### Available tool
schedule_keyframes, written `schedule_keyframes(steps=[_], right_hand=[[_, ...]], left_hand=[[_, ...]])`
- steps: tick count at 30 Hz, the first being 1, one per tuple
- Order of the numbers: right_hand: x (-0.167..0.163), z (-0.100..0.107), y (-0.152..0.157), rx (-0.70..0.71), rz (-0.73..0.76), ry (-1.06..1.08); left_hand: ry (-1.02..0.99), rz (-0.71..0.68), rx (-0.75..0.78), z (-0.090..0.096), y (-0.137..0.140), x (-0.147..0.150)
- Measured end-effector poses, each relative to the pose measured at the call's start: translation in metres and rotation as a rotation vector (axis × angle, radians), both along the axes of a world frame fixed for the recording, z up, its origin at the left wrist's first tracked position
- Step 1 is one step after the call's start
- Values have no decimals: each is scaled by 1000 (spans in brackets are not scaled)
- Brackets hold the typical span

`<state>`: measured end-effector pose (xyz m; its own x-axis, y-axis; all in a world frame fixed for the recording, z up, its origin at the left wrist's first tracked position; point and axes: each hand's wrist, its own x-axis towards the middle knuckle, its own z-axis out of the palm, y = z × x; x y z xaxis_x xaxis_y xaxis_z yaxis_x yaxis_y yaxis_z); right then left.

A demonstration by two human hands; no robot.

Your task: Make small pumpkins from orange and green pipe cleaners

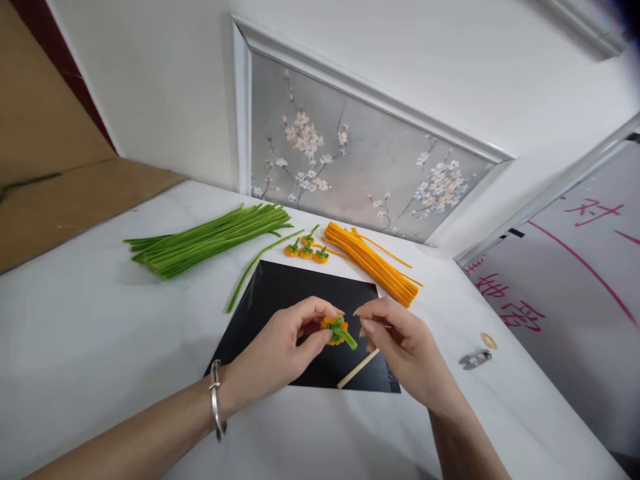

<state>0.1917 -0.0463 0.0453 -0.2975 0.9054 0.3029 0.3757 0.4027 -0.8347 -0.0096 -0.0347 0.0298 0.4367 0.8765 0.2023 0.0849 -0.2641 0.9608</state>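
A small orange pipe-cleaner pumpkin (pixel 327 323) with a green top and a thick green stem is pinched between the thumb and fingers of my left hand (pixel 285 343). Just to its right, my right hand (pixel 397 333) has its fingers curled together, apart from the stem; whether anything sits between the fingertips I cannot make out. Below both hands lies a black mat (pixel 310 287). A pale wooden stick (pixel 357 370) slants over the mat's near edge, its upper end hidden by my right hand.
Behind the mat sit several finished orange pumpkins (pixel 306 251). Green pipe cleaners (pixel 210 240) lie bundled at left, with a single green one (pixel 257 260) nearby. Orange pipe cleaners (pixel 370 263) lie at back right. Thread snips (pixel 475 360) and a yellow ring (pixel 489 341) are farther right.
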Motion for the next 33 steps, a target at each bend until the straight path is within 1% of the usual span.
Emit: schedule_keyframes(steps=[3, 6, 10, 13, 16, 19, 24, 28, 31, 33], right_hand=[[-3, 0, 1, 185, -11, -140], [-8, -3, 1, 296, -18, -199], [-12, -6, -1, 369, -18, -234], [-12, -7, -2, 366, -36, -240], [-12, -7, -2, 360, -31, -252], [-12, -7, -3, 391, -6, -278], [-14, -9, -8, 457, -24, -388], [-17, -8, -12, 538, -50, -490], [-21, -5, -15, 667, -69, -587], [-23, -4, -16, 757, -80, -643]], left_hand=[[72, -28, 23, 0, -2, -1], [108, -23, 62, 0, -4, 0], [145, 8, 98, 0, -5, 2], [99, 46, 73, -2, -5, 4], [53, 55, 53, -3, -5, 6], [62, 69, 51, -4, -6, 6], [99, 96, 61, -5, -8, 7], [173, 156, 140, -3, -12, 9], [181, 173, 199, -2, -15, 10], [163, 172, 205, -2, -17, 10]])
